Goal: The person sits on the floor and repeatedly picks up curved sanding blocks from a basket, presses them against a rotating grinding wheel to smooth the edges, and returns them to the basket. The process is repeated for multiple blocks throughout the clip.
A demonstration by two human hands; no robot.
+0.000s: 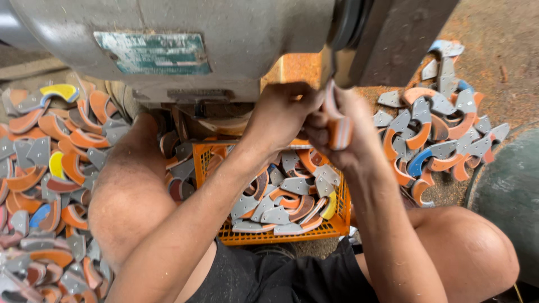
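Observation:
A stack of curved orange and grey pieces (338,130) is held up against the edge of a grey machine (236,45), just under its wheel (343,33). My right hand (342,132) is closed around the stack from the right. My left hand (283,112) grips the same stack from the left, fingers bent at its upper end. Below both hands stands an orange plastic crate (281,237) holding several grey and orange curved pieces (286,199).
A heap of curved pieces (50,168) covers the floor at the left, some yellow or blue. Another heap (441,129) lies at the right on dusty orange ground. My bare knees (126,202) flank the crate. A dark green round object (508,191) sits at the right edge.

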